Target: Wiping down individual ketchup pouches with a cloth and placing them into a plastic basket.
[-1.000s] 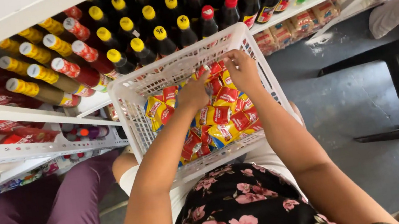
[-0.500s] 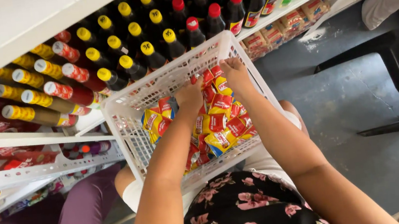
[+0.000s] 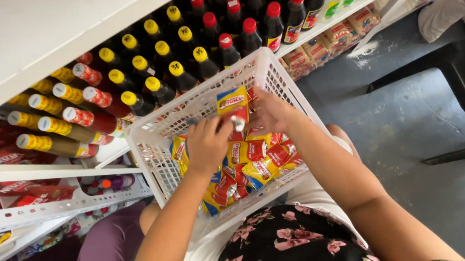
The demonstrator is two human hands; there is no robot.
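A white plastic basket (image 3: 154,152) rests on the person's lap, filled with yellow-and-red sachets (image 3: 249,167). Above that pile, inside the basket, the left hand (image 3: 208,142) and the right hand (image 3: 269,113) together pinch one raised sachet (image 3: 234,107) between their fingertips (its silvery lower edge shows between them). Beyond the basket's far rim, dark bottles (image 3: 214,37) with yellow and red caps crowd a white shelf (image 3: 343,14).

1. A small grocery shop
2. White shelves (image 3: 40,168) carry rows of dark sauce bottles (image 3: 196,39) with yellow and red caps
3. Below the shelves, a white basket (image 3: 154,152) holds many yellow-red packets (image 3: 249,164)
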